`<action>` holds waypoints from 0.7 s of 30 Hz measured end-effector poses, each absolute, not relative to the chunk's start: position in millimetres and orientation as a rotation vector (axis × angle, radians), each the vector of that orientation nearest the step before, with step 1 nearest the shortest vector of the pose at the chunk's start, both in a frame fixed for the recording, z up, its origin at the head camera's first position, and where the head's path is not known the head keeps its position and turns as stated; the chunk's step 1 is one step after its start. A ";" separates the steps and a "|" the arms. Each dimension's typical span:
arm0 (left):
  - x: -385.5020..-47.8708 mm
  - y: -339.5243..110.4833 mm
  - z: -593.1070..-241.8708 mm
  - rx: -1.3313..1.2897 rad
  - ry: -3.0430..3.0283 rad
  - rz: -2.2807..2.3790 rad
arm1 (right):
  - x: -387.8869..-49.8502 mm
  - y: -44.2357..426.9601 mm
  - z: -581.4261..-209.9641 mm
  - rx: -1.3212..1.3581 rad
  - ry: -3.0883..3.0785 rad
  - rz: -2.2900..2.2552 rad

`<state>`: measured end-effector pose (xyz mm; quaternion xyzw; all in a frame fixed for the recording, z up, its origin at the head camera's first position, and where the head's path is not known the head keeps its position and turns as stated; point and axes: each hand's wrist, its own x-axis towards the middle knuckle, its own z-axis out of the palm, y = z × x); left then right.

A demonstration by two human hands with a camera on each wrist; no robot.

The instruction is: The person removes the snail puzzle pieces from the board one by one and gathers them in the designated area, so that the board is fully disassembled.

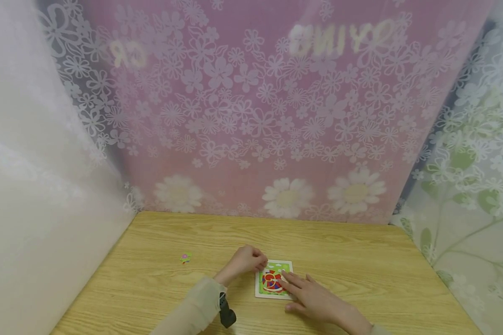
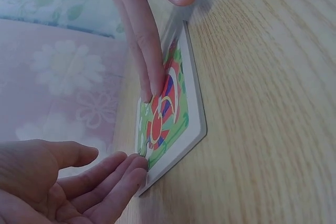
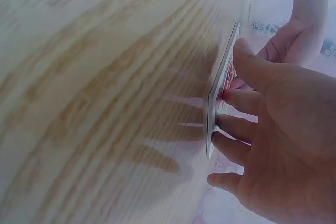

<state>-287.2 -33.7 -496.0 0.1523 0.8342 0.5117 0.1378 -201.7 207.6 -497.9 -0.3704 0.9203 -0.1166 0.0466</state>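
Note:
A small square puzzle board [image 1: 272, 296] with a white frame lies flat on the table; its green picture shows a red and blue figure with a curled yellow line. My right hand [image 1: 316, 298] reaches over its right side, and straight, spread fingertips rest on the picture. At the far left corner is my left hand [image 1: 244, 259], fingertips against the edge of the board. In the left wrist view the fingers of this left hand [image 2: 79, 182] look relaxed, thumb apart. The right wrist view shows the board's thin edge [image 3: 210, 108] below the right fingers.
A little colourful cluster [image 1: 186, 257], perhaps loose puzzle pieces, lies on the wooden table [image 1: 339, 246] to the left of the board. Flower-patterned curtains [image 1: 251, 116] close off the back and the sides. A dark band [image 1: 225, 311] circles the left wrist.

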 end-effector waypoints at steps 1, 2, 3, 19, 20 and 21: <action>-287.2 -33.5 -496.0 0.437 2.414 1.480 | -201.8 207.4 -497.7 -1.131 2.810 -0.356; -287.1 -33.2 -495.9 0.432 2.413 1.479 | -201.9 207.4 -497.9 -1.132 2.811 -0.355; -287.2 -32.9 -495.9 0.427 2.410 1.481 | -202.0 207.4 -498.0 -1.134 2.812 -0.351; -285.6 -27.4 -494.6 0.336 2.415 1.515 | -200.1 203.7 -494.0 -1.152 2.828 -0.352; -285.5 -27.1 -494.7 0.329 2.419 1.515 | -200.4 203.2 -494.0 -1.148 2.827 -0.354; -285.3 -26.8 -494.8 0.321 2.421 1.516 | -200.7 202.9 -494.0 -1.145 2.826 -0.355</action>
